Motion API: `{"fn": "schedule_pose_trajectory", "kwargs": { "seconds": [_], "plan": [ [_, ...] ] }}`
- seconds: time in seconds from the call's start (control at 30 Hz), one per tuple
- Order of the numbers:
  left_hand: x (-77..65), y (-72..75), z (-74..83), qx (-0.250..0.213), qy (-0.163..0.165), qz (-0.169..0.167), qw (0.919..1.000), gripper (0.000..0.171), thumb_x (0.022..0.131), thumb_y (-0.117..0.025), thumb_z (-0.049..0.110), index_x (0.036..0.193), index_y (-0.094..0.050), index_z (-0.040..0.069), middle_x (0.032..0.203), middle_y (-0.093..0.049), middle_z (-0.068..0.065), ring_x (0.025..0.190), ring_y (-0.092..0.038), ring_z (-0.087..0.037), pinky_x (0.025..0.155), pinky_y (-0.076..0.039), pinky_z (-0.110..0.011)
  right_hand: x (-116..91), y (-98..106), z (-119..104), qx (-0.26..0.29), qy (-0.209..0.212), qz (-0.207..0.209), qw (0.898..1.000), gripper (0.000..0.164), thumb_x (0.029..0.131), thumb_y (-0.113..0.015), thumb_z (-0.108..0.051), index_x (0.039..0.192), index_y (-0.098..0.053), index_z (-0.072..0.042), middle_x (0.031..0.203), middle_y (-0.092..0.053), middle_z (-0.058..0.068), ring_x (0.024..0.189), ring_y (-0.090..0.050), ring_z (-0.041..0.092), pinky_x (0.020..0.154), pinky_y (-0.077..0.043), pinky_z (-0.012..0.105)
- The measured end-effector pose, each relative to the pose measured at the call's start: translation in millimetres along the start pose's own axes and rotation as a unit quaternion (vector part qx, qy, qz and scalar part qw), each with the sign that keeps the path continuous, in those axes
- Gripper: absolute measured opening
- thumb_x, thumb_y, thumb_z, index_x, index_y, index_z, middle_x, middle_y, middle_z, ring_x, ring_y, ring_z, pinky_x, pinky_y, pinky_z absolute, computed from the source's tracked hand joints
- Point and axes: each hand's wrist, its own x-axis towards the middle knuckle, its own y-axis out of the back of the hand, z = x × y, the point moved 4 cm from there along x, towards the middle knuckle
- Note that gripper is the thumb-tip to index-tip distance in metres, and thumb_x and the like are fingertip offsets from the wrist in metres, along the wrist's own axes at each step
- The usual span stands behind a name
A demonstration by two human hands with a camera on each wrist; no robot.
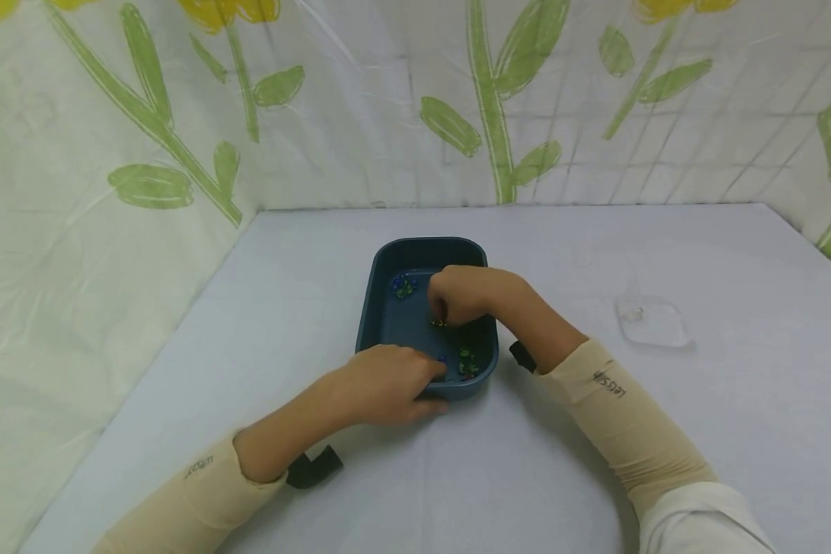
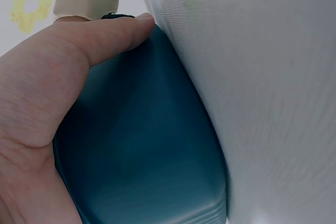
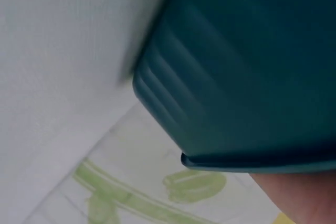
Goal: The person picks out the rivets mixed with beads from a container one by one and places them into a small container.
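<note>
Beige cloth sleeves [image 1: 180, 496]; left hand [image 1: 386, 383] grips smooth, round-cornered tub [image 1: 400, 322]; right hand [image 1: 467, 294] at shiny yellow beads [image 1: 438, 323], grip unclear.

The tub [image 1: 403, 332] looks like smooth, satiny plastic, the beads [image 1: 468, 363] glossy and glassy, the counter [image 1: 284, 308] covered in matt, finely woven cloth.

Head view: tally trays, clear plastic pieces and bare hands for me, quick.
Blue tray: 1
Clear plastic piece: 1
Left hand, right hand: 2
Total: 4
The small pieces inside are too tiny to count surely.
</note>
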Motion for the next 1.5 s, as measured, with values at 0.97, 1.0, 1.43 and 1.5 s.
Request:
{"fn": "schedule_pose_trajectory", "kwargs": {
  "seconds": [0.97,1.0,1.43,1.5],
  "plan": [
    [1.2,0.8,0.4,-0.001,-0.007,0.005,1.0,0.025,0.094,-0.071,0.039,0.084,-0.061,0.018,0.063,-0.039,0.01,0.058,-0.038,-0.008,0.055,-0.033,-0.027,-5,9,0,0.012,0.058,0.053,0.997,0.034,0.085,-0.059,0.01,0.061,-0.058,-0.014,0.057,-0.041,-0.005,0.055,-0.033,0.011,0.056,-0.033,0.028],
    [1.3,0.7,0.3,-0.001,-0.007,0.006,1.0,0.025,0.094,-0.071,0.039,0.084,-0.061,0.018,0.063,-0.04,0.01,0.058,-0.039,-0.008,0.055,-0.033,-0.027,-6,9,1,0.016,0.056,0.052,0.997,0.033,0.085,-0.059,0.01,0.062,-0.059,-0.013,0.058,-0.041,-0.005,0.056,-0.033,0.012,0.056,-0.033,0.029],
    [0.1,1.2,0.6,-0.002,-0.007,0.006,1.0,0.025,0.094,-0.071,0.038,0.083,-0.061,0.018,0.063,-0.045,0.01,0.059,-0.041,-0.009,0.058,-0.039,-0.028,-8,14,3,0.027,0.05,0.052,0.997,0.019,0.088,-0.062,0.004,0.087,-0.075,-0.01,0.085,-0.067,-0.002,0.076,-0.061,0.016,0.071,-0.051,0.034],
    [-0.3,0.9,0.5,-0.003,-0.006,0.006,1.0,0.026,0.094,-0.071,0.038,0.081,-0.059,0.018,0.063,-0.044,0.009,0.059,-0.041,-0.009,0.057,-0.038,-0.028,-8,15,3,0.026,0.048,0.051,0.997,0.019,0.088,-0.062,0.003,0.087,-0.075,-0.011,0.086,-0.067,-0.002,0.077,-0.061,0.016,0.072,-0.051,0.034]
  ]
}}
